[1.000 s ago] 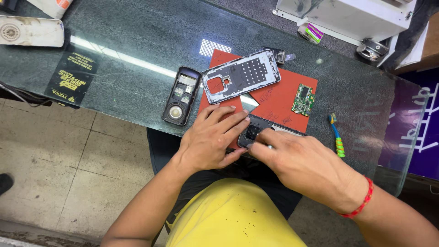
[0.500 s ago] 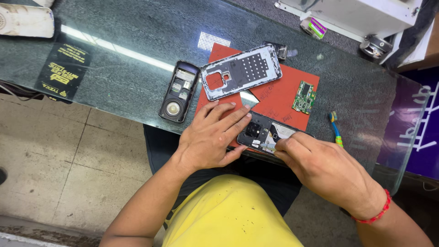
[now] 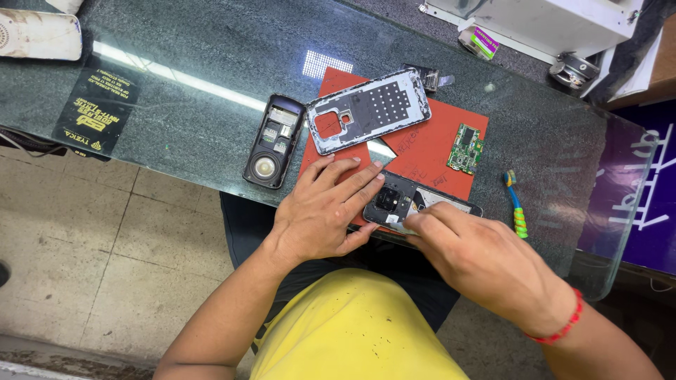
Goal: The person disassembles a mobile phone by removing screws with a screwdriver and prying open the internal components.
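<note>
Right-hand grip: the right hand (image 3: 486, 264) is pressing its curled fingertips onto the near edge of the opened phone (image 3: 415, 204); whether anything is being pinched between them cannot be told, since the fingers are hiding the contact.
Left-hand grip: the left hand (image 3: 324, 211) is lying flat with fingers spread, and is bracing the camera end of the opened phone rather than closing around it.
Change in the last second: the small dark part that the right fingers were holding up a second ago is no longer showing; both hands are now resting lower, on the phone itself (the view has also shifted slightly).
Meaning of the change: the work appears to be moving from handling a loose part to pressing or probing inside the body.
Phone position: it is lying at the near edge of the red mat (image 3: 422, 148), on the glass counter (image 3: 197, 91).
Phone appearance: the back is off, exposing a dark camera block and a pale inner panel.
Surroundings: a perforated mid-frame (image 3: 370, 109) is lying across the mat's far corner; a green circuit board (image 3: 465, 148) is sitting to the right; a small black handset shell (image 3: 273, 141) is lying just left of the mat; a striped brush (image 3: 516, 204) is lying beyond the mat's right edge.
</note>
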